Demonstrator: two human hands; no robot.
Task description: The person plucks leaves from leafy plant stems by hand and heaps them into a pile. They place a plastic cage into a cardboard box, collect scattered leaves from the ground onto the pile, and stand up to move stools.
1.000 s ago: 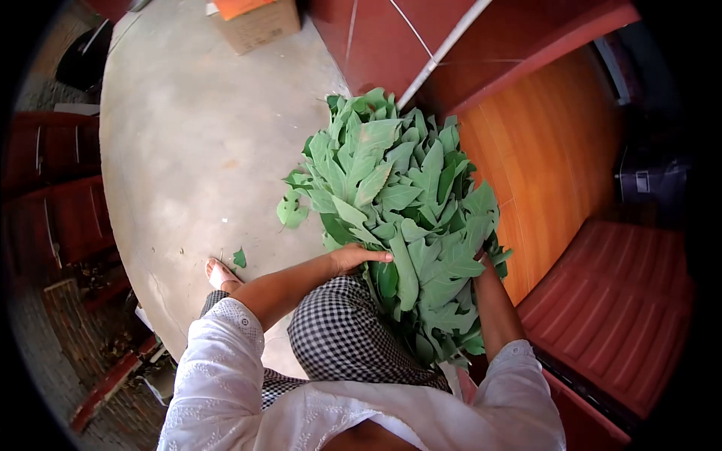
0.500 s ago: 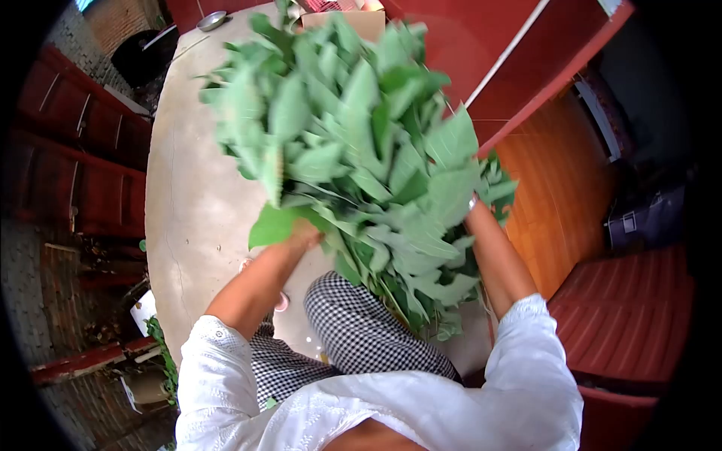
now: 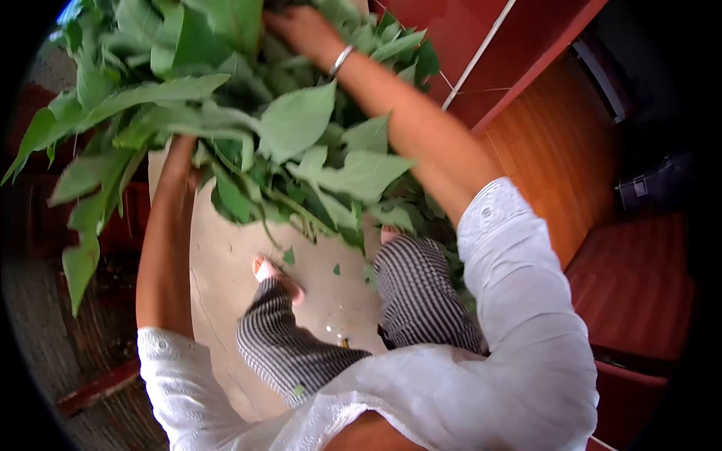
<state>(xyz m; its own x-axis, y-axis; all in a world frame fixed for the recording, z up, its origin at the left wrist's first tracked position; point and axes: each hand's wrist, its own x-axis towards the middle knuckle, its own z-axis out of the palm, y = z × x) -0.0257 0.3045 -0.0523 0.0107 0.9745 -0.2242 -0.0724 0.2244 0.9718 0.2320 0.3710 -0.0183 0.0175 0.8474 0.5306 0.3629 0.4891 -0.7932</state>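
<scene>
A large bundle of broad green leaves [image 3: 297,124] fills the upper left and middle of the view, lifted off the floor, with thin stems showing at its lower side. My right hand [image 3: 304,31] lies across the top of the bundle, a silver bangle on its wrist; its fingertips sink among the leaves. My left hand [image 3: 184,161] reaches up under the bundle's left part, its fingers hidden by leaves. More leaves hang beside my right knee.
Pale concrete floor [image 3: 218,301] lies below, with small leaf scraps near my sandalled foot [image 3: 278,276]. Red tiled wall [image 3: 470,45] and an orange-brown floor [image 3: 541,158] are at the right, near a ribbed red surface [image 3: 632,286].
The bundle has risen from in front of my knees toward the upper left. My right hand has moved from its right side to across its top, and my left hand has moved left and up.
</scene>
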